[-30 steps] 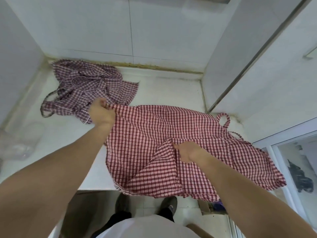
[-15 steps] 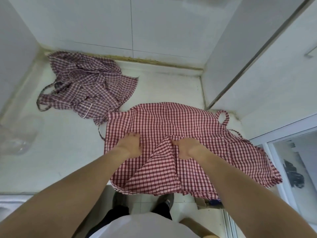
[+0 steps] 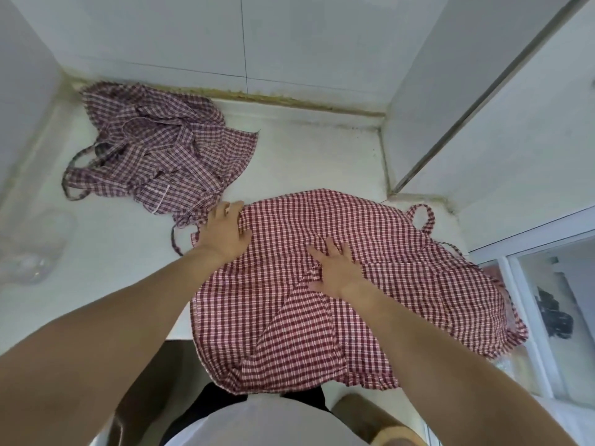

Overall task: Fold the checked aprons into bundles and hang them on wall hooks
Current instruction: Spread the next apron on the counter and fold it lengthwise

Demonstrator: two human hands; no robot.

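Two checked aprons (image 3: 322,284) (image 3: 161,149), two hands (image 3: 223,233) (image 3: 338,268), one counter (image 3: 306,156).

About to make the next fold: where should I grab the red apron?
Likely the red apron by its near hem, hanging off the counter edge: free cloth, reachable from below and the person's side. Both the left hand and right hand press flat further in.

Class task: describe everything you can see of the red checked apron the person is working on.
The red checked apron looks like thin woven cloth in red-and-white check. It lies spread on the white counter, its near edge hanging over the front. A strap loop shows at its far right. The left hand presses its far-left corner; the right hand presses flat on a central fold.
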